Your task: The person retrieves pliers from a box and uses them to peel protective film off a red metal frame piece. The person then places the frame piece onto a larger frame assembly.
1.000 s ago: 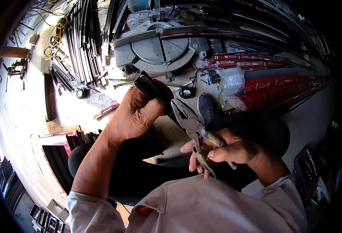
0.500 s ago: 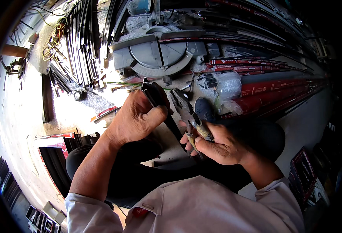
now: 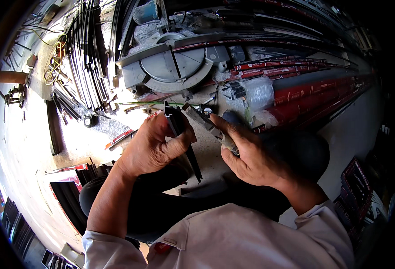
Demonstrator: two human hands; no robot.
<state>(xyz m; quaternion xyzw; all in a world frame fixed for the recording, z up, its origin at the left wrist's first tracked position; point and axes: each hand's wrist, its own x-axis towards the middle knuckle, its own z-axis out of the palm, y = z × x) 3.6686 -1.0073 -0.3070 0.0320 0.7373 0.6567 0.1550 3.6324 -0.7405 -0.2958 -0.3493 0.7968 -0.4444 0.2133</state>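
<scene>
My left hand (image 3: 154, 143) is closed around a black metal profile strip (image 3: 192, 161). The strip's cut end pokes up above my fist, and its lower part slants down between my knees. Just to the right, my right hand (image 3: 251, 154) grips a pair of worn pliers (image 3: 213, 129). Their jaws point up and left, close to the upper end of the strip; whether they touch it I cannot tell. My right fingers wrap the handles, so the handles are partly hidden.
A grey mitre saw (image 3: 175, 67) stands ahead on the floor. Long black profiles (image 3: 87, 58) lie at far left, red-wrapped bundles (image 3: 316, 98) at right. A tape measure (image 3: 89, 120) rests left of my hands. Cut black profiles (image 3: 67, 197) are stacked beside my left knee.
The pliers have turned over in my right hand, and their handles have come together. My left hand still holds the strip. The view has shifted slightly.
</scene>
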